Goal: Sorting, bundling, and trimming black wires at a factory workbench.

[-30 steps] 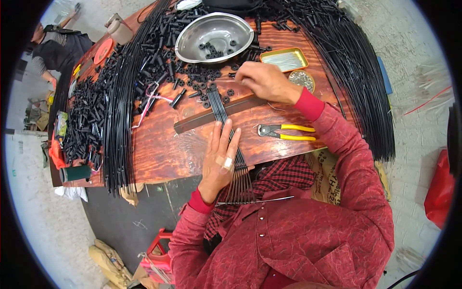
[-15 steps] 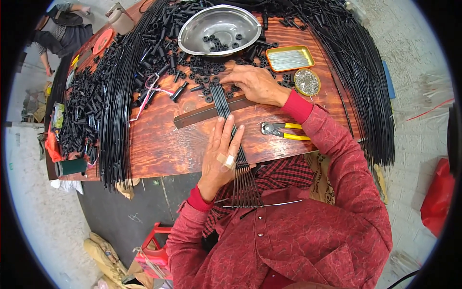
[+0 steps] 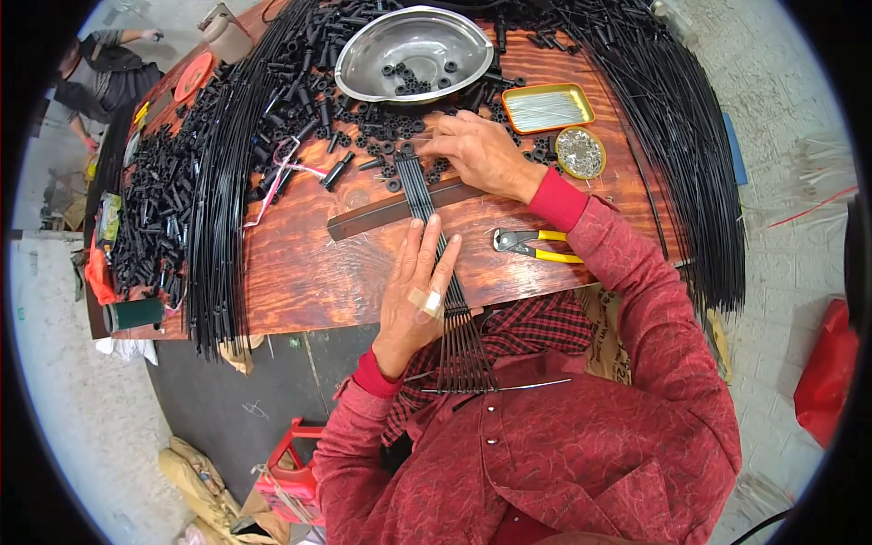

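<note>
A flat row of several thin black rods (image 3: 417, 193) runs from the table down to my lap. They fan out at the near end, where a thin metal rod crosses them. My left hand (image 3: 414, 295) lies on the row with fingers stretched out, a bandage strip on it. At the far end of the rods my right hand (image 3: 486, 156) has its fingers drawn together by the rod tips; whatever is between them is too small to make out. Under the rods lies a dark bar (image 3: 372, 218). Pliers with yellow handles (image 3: 522, 242) rest right of the rods.
A metal bowl (image 3: 350, 86) with black rings stands at the back. Beside it are a yellow tin of pins (image 3: 549, 109) and a round tin of small metal bits (image 3: 579, 153). Black rod bundles (image 3: 218, 227) hang over the table edge on both sides. Another person (image 3: 109, 77) is far left.
The fingers and knuckles of my right hand have shifted slightly upward at the rod tips. My left hand has stayed in place. The other person at far left has changed posture.
</note>
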